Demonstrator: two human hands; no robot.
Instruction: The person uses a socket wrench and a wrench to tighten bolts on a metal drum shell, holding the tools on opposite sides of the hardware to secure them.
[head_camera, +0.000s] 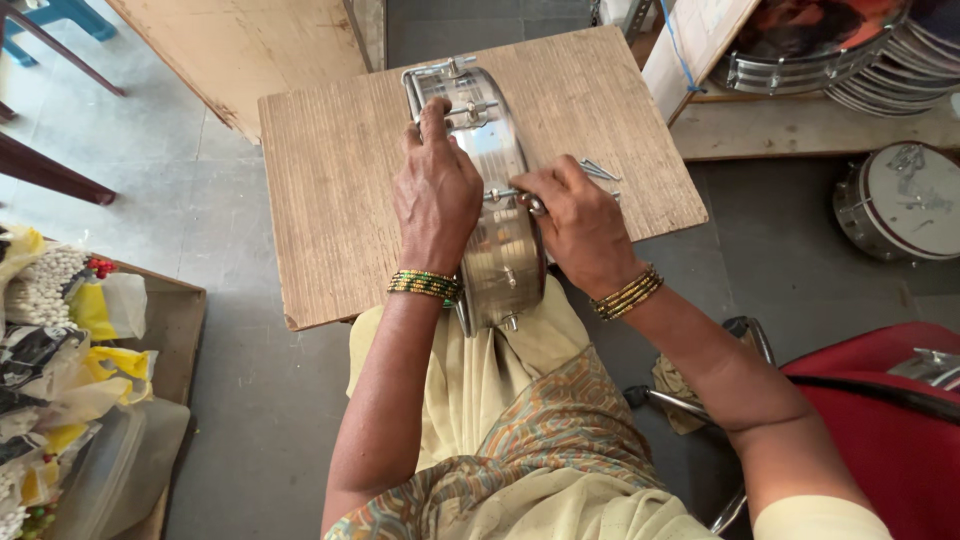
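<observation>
A shiny metal drum shell (497, 190), round and rimmed with small lug brackets, stands on edge on a rough plywood desk (340, 180), its near rim reaching past the desk's front edge toward the person's lap. The left hand (435, 190) lies over the top of the shell, fingers curled closed around a lug bracket near its far rim. The right hand (578, 225) sits just right of the shell, its grip pinched shut on a thin metal tension rod (512, 194) that meets the shell's side. A few loose steel rods (598, 170) (slim, bright, pointed) lie on the desk right of the shell, just beyond the right hand's fingers. Both wrists wear stacked bangles. Well right of the shell, finished chrome-hooped drums (905, 200) rest on the grey floor; well left, a box holds crinkled plastic bags (60, 350).
</observation>
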